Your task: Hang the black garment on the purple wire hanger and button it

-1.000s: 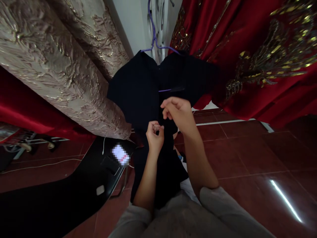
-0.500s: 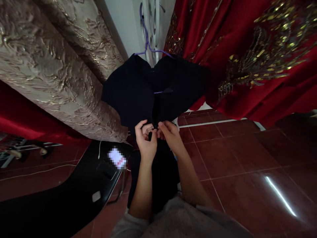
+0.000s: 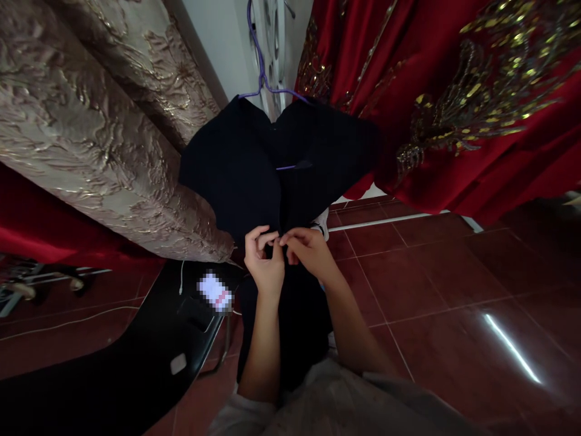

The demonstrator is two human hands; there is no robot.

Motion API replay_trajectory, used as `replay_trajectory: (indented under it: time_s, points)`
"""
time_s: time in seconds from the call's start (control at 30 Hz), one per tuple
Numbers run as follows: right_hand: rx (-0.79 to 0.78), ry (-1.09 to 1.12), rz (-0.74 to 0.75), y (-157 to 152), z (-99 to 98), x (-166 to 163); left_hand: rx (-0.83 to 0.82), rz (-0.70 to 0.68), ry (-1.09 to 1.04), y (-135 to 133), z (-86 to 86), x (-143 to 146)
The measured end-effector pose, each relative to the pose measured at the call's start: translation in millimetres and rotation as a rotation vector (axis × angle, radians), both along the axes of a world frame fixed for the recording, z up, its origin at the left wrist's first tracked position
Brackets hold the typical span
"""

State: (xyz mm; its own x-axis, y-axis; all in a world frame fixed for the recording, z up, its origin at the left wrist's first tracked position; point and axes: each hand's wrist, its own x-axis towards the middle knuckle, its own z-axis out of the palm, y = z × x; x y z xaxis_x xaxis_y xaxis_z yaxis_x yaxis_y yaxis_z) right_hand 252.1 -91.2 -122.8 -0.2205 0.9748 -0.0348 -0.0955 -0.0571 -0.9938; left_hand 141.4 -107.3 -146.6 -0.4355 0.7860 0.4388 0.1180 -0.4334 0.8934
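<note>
A dark navy garment [image 3: 236, 169] hangs by its shoulders from a purple hanger [image 3: 261, 69]. Low on its front, where the two edges meet, my left hand [image 3: 265, 260] pinches the cloth between thumb and fingers. My right hand [image 3: 311, 248] is closed at the same spot, its thumb and index fingertips against the left thumb. Whether a button or other small piece lies between the fingertips is too dark to make out. Beneath both hands, more dark cloth drops toward my lap.
On the left is a black table [image 3: 113, 369] with a lit phone [image 3: 215, 292] and a small white object [image 3: 178, 363]. Beige textured fabric [image 3: 113, 133] hangs beside the garment. Red sequinned fabric [image 3: 436, 175] hangs on the right, above a white rail [image 3: 385, 221] and tiled floor [image 3: 436, 278].
My right fingers have shifted up and left, closer to the left fingertips. The gap between the garment's front edges looks narrower. The view has moved slightly.
</note>
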Motion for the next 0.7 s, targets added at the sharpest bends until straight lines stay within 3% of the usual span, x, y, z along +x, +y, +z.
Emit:
replay_trajectory:
  time_s: [0.1,0.17,0.23,0.37,0.43,0.47,0.53,0.6,0.7]
  points:
    - [-0.113,0.083,0.003,9,5.7,-2,0.007,-0.061,-0.006,5,-4.3,-1]
    - [-0.099,0.147,-0.053,19,22.7,-4,0.003,-0.111,-0.015,10,-11.3,0]
    - [0.018,0.224,-0.133,32,55.4,-3,-0.015,-0.136,-0.003,17,-22.4,3]
    - [0.380,0.348,-0.249,52,139.2,9,-0.096,-0.157,-0.015,22,-40.5,11]
    - [0.484,0.311,-0.191,52,159.1,17,-0.097,-0.158,-0.054,20,-37.9,14]
    - [0.489,0.263,-0.147,48,158.1,20,-0.082,-0.152,-0.066,18,-33.4,15]
    - [0.410,0.119,-0.066,36,134.3,23,-0.044,-0.141,-0.078,13,-20.5,15]
    - [0.270,-0.047,-0.047,23,91.3,22,-0.017,-0.132,-0.090,7,-7.4,14]
    - [0.133,-0.148,-0.202,7,28.1,15,-0.004,-0.135,-0.102,0,3.6,16]
